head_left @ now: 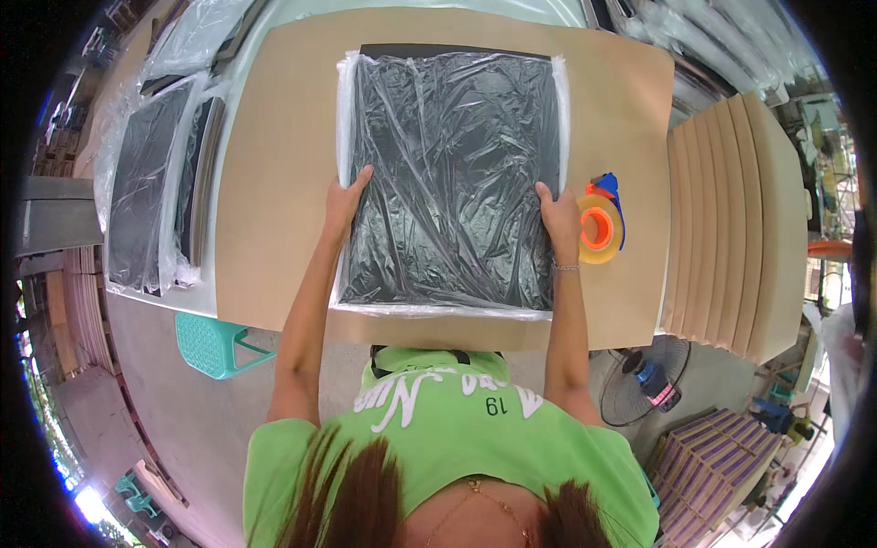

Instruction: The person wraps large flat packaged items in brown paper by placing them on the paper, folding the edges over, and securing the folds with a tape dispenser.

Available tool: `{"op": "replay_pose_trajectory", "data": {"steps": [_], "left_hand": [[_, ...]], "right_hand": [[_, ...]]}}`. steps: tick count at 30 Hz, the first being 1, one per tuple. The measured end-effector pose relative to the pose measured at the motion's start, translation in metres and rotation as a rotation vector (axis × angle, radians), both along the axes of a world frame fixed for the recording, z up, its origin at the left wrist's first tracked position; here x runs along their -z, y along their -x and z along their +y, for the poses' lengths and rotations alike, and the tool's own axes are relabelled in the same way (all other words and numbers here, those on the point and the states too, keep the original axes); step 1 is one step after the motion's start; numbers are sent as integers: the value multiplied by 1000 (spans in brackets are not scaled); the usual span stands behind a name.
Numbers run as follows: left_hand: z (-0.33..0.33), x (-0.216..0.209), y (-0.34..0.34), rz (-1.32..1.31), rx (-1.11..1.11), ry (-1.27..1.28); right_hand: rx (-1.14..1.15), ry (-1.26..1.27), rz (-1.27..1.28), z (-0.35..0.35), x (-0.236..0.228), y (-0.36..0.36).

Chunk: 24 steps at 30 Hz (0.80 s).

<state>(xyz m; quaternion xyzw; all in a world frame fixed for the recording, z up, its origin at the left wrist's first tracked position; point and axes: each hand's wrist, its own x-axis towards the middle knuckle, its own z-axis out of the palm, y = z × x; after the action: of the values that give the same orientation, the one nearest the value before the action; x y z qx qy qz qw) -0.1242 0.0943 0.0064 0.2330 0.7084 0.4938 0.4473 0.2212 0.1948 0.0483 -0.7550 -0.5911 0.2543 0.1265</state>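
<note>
- As we look down past our green shirt (pixel 457 457), our left hand (pixel 344 203) grips the left edge of a dark panel (pixel 457 183), thumb on top, the other fingers hidden from us.
- Our right hand (pixel 561 222) holds the right edge the same way, its thumb on the film; a thin bracelet (pixel 566 268) circles that wrist.
- Between our hands, the panel lies in wrinkled clear film on a large brown sheet (pixel 274 183), near its front edge; a dark strip shows uncovered at the far end.
- Just beside our right hand, we see a tape dispenser (pixel 600 226) in orange and blue with a yellowish roll.
- On the floor, a teal stool (pixel 208 347) stands to our left and a fan (pixel 645 384) to our right.
- Farther right, brown boards (pixel 767 228) lean in an overlapping row.
- Over on our left, we have more film-wrapped panels (pixel 146 192).
- At the far right, shiny plastic wrapping (pixel 699 36) covers other pieces.
</note>
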Motion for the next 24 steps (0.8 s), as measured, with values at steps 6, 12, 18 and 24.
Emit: {"op": "replay_pose_trajectory", "data": {"steps": [6, 12, 18, 24], "left_hand": [[10, 1, 0, -5, -25, 17], [26, 24, 3, 121, -11, 14], [27, 6, 1, 282, 89, 13], [24, 42, 29, 382, 86, 79]], "right_hand": [[-12, -12, -28, 11, 16, 1], [-41, -32, -3, 39, 36, -13], [-43, -55, 53, 41, 48, -17], [-148, -167, 118, 32, 59, -19]]}}
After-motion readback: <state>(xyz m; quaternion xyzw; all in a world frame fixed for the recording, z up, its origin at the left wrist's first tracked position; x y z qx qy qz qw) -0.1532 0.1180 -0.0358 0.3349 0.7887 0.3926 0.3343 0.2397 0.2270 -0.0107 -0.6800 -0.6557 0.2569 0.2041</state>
